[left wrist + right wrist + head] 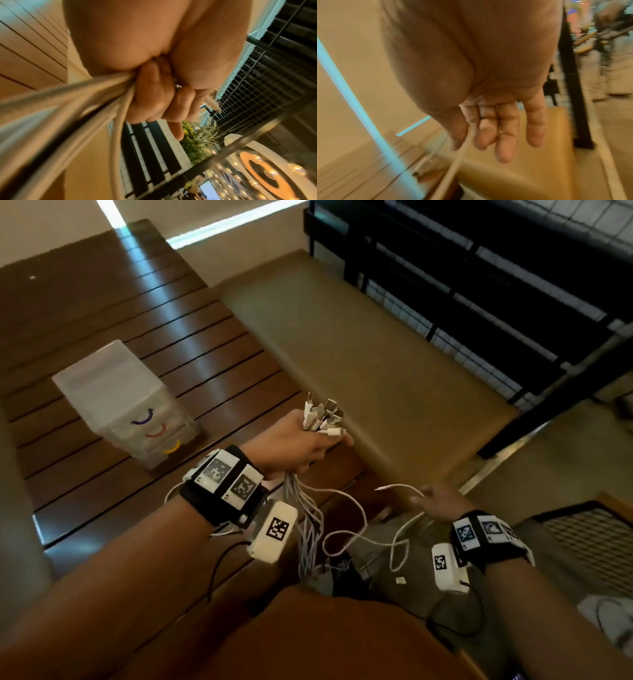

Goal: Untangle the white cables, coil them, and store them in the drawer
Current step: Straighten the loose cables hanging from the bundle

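Observation:
My left hand (308,440) grips a bundle of white cables (310,522) above the table's right edge. Their connectors (323,414) stick up out of the fist and the cords hang down in tangled loops. In the left wrist view the fingers (154,100) curl tightly round the cords (68,108). My right hand (435,501) is lower right with fingers (505,128) straight. One loose white cable (400,486) runs past its thumb; a pinch does not show. The translucent drawer unit (126,402), with purple, red and yellow handles, stands closed on the left of the table.
The dark slatted wooden table (102,320) fills the left. A tan padded bench (376,354) lies beyond its right edge. A black railing with wire mesh (479,268) runs along the far right. Black wires hang from both wrist cameras.

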The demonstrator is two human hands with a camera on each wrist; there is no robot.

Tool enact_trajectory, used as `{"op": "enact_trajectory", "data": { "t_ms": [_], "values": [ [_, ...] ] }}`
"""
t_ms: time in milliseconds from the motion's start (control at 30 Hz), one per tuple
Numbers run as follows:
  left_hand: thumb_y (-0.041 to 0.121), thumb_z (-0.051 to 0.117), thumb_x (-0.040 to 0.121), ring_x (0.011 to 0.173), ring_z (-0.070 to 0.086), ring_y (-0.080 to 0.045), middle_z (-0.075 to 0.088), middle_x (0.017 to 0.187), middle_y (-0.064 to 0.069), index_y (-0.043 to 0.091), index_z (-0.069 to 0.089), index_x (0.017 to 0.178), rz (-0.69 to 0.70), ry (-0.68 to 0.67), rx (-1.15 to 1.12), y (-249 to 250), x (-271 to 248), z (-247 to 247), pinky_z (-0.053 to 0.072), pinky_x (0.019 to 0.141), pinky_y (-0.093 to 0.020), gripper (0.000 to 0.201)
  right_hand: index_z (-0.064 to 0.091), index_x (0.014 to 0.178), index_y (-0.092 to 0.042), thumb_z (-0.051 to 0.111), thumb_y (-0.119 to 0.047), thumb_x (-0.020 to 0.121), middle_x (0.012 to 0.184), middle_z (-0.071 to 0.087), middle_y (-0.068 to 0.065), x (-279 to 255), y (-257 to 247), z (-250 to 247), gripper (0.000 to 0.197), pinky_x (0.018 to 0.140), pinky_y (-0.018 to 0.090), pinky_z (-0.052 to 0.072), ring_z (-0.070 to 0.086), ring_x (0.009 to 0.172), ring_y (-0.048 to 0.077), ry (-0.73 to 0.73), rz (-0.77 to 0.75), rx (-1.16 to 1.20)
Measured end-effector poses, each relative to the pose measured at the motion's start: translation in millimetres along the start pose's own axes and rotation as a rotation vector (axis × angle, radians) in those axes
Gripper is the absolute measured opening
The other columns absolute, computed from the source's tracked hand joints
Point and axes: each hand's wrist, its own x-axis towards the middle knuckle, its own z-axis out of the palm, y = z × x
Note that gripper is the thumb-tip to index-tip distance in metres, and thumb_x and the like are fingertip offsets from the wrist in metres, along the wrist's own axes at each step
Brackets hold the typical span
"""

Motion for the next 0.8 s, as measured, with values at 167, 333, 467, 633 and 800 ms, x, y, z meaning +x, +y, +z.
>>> {"op": "enact_trajectory", "data": {
  "t_ms": [167,333,467,633,800],
  "values": [
    [0.021,0.050,0.099,0.041,0.028,-0.006,0.036,0.049,0.006,0.008,0.067,0.098,0.018,-0.089,0.022,15,25,34,0.022,0.037,-0.019,0.022,0.048,0.136,-0.022,0.059,-0.023,0.093,0.137,0.051,0.000,-23,12,10,0.044,0.105,0.031,0.038,0.048,0.129,0.020,0.136,-0.145,0.296],
    [0.022,0.049,0.099,0.041,0.028,-0.006,0.036,0.050,0.007,0.010,0.066,0.095,0.026,-0.087,-0.018,25,41,55,0.022,0.038,-0.019,0.021,0.056,0.130,-0.019,0.046,0.011,0.087,0.127,0.059,-0.004,-48,-9,25,0.053,0.085,0.005,0.042,0.053,0.119,0.005,-0.263,-0.358,0.318],
    [0.023,0.049,0.100,0.043,0.026,-0.007,0.035,0.049,0.006,0.011,0.066,0.093,0.024,-0.091,-0.061,31,47,61,0.019,0.041,-0.022,0.022,0.056,0.123,-0.011,0.063,0.004,0.085,0.117,0.061,0.008,-40,-13,44,0.041,0.081,0.017,0.051,0.057,0.109,0.018,-0.129,-0.310,0.539],
    [0.027,0.048,0.099,0.042,0.029,-0.008,0.040,0.050,0.006,0.012,0.067,0.097,0.027,-0.196,-0.056,40,45,64,0.024,0.040,-0.020,0.024,0.053,0.124,-0.015,0.071,-0.013,0.085,0.104,0.058,0.012,-31,-19,42,0.042,0.071,0.023,0.051,0.060,0.089,0.021,0.168,-0.298,0.719],
    [0.026,0.052,0.097,0.039,0.030,-0.005,0.055,0.063,0.000,0.013,0.061,0.075,0.030,-0.207,-0.083,49,39,65,0.021,0.037,-0.019,0.026,0.074,0.089,-0.016,0.066,-0.023,0.090,0.078,0.061,-0.010,-16,-7,37,0.010,0.073,0.032,0.049,0.056,0.073,0.005,0.071,-0.375,0.330]
  ]
}}
